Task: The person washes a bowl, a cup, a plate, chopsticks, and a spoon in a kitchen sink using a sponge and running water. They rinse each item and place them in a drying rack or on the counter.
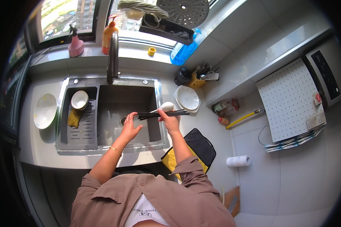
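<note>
Over the right part of the grey sink basin (113,99), my right hand (169,121) grips a bundle of black chopsticks (150,115) and a white spoon (167,107). My left hand (129,127) is raised above the drain, fingers apart, with a fingertip at the left ends of the chopsticks; whether it presses on them is hard to tell. White bowls (79,100) stand on the ribbed drainboard at the left of the sink, beside a yellowish-brown scrubbing cloth (74,118). White dishes (188,97) lie stacked on the counter right of the sink.
A faucet (112,56) rises behind the basin. A large white bowl (45,111) sits at the left. Behind the dishes are a yellow utensil holder (197,81) and a black bottle (182,76). A black and yellow cloth (200,146) lies under my right forearm; a paper roll (238,161) is farther right.
</note>
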Motion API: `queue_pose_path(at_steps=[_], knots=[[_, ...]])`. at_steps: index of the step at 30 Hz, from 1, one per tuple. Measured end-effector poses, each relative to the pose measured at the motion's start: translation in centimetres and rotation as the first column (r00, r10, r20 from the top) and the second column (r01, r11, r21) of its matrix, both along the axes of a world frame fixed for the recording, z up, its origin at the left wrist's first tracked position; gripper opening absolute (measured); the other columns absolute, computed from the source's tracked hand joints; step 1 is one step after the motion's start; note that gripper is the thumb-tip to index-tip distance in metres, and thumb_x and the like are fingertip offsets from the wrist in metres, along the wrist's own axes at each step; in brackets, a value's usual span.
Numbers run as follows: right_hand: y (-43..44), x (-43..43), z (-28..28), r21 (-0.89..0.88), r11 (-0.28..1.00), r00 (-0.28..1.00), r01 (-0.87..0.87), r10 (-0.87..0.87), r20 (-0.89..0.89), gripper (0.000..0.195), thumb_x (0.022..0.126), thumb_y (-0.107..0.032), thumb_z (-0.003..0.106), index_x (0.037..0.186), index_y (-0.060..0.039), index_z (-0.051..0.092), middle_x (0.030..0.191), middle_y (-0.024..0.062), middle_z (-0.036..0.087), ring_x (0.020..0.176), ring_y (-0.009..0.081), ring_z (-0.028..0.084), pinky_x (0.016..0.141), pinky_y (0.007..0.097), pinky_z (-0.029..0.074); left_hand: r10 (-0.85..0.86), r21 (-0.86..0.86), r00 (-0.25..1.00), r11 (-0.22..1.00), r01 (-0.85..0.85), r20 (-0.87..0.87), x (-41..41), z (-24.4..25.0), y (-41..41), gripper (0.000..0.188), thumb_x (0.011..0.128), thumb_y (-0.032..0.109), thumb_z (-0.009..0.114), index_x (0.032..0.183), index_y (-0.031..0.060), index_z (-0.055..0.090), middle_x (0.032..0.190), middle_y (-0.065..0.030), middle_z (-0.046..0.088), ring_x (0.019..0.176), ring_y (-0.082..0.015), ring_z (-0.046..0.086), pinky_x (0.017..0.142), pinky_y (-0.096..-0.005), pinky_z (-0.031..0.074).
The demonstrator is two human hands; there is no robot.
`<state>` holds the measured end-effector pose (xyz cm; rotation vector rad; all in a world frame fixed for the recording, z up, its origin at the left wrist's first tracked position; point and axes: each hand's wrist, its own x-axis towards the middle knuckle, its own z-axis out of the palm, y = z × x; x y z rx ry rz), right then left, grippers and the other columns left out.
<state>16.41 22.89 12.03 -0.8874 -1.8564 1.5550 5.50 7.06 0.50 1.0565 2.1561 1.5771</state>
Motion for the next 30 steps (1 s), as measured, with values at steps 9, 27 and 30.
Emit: queue_pose_path(at_steps=[9,27,30], knots=[[21.8,4.1,1.6,0.05,0.913,0.85,0.404,-0.355,-0.39,0.027,0.077,-0.017,0.08,0.09,0.0,0.063,0.074,0.0045,0.063,0.052,0.0122,0.058,0.05,0.0253,0.048,-0.128,-0.145,0.982,0.978,0.148,0.138,1.4,2.5,10.3,0.054,0.078,0.011,0.07,0.124,0.0031,0.041,0.123,-0.0142,0.049,0.113,-0.0278,0.051,0.099,-0.0379,0.041],[43.3,0.6,3.7,0.547,0.739,0.918,0.394,-0.289,-0.272,0.028,0.077,-0.02,0.078,0.081,0.0041,0.063,0.068,0.0108,0.065,0.05,0.0162,0.059,0.049,0.0296,0.046,-0.203,-0.319,0.897,0.885,0.339,0.392,0.1,1.6,19.2,0.039,0.087,0.013,0.064,0.122,0.0064,0.048,0.125,-0.0093,0.051,0.116,-0.0228,0.052,0.095,-0.0386,0.045],[43.7,-1.4,5.4,0.496,0.814,0.952,0.303,-0.233,-0.199,0.032,0.076,-0.024,0.078,0.082,0.004,0.064,0.064,0.0105,0.065,0.048,0.0199,0.06,0.048,0.0318,0.047,-0.181,-0.323,0.892,0.887,0.33,0.415,-0.3,1.7,19.4,0.038,0.088,0.012,0.064,0.123,0.0065,0.049,0.124,-0.0088,0.052,0.116,-0.0224,0.052,0.095,-0.0378,0.046]])
